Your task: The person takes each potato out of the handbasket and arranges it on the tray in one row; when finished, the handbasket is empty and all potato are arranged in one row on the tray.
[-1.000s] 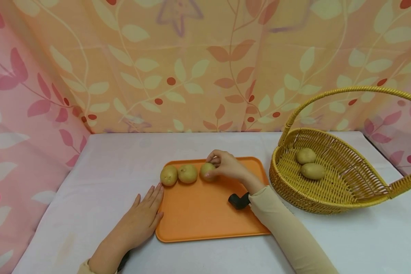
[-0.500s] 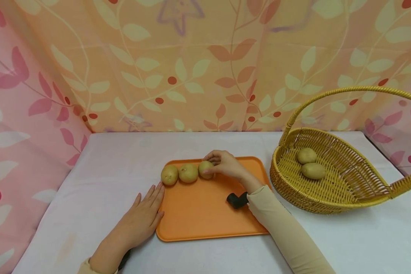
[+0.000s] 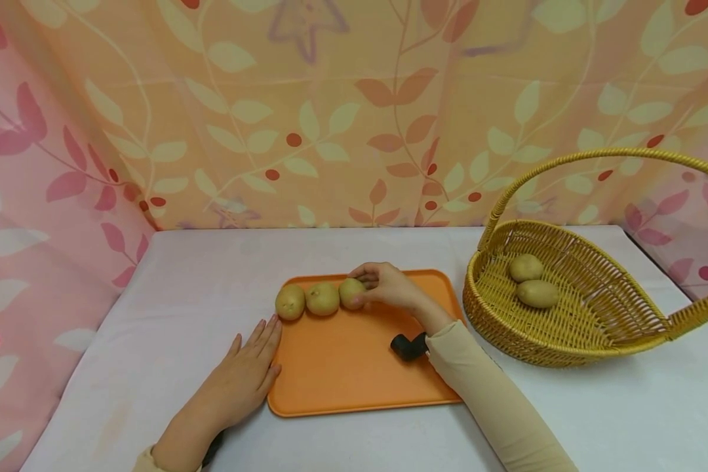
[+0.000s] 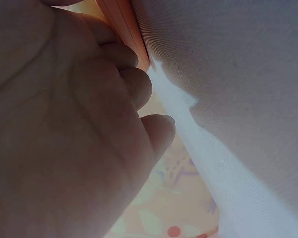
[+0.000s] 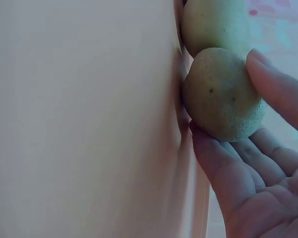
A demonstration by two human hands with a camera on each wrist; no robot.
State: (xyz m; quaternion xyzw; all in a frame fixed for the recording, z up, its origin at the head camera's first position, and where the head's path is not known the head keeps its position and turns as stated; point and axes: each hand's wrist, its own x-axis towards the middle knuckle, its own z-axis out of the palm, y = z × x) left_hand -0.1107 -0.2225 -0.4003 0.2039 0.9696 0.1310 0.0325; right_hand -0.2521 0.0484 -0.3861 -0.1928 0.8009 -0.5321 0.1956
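Observation:
Three potatoes stand in a row along the back of an orange tray [image 3: 342, 367]: a left potato [image 3: 290, 302], a middle potato [image 3: 322, 299] and a right potato [image 3: 351, 293]. With thumb and fingers curved round the right potato, my right hand [image 3: 389, 288] holds it against the middle one. In the right wrist view the held potato [image 5: 221, 94] sits on the tray, between thumb and fingertips. My left hand [image 3: 244, 377] rests at the tray's left edge, its fingers straight and the fingertips just below the left potato. Part of the tray's rim [image 4: 124, 29] shows beside those fingers in the left wrist view.
A yellow wicker basket [image 3: 484, 314] with a tall arched handle stands right of the tray. Two potatoes [image 3: 537, 294] lie in it. A small black piece [image 3: 408, 347] shows at the right wrist, above the tray. Patterned cloth [image 3: 330, 164] hangs behind the white table [image 3: 200, 282].
My right hand has slid the right potato a little to the left, closing the gap to the middle potato. The left hand keeps its place at the tray's edge.

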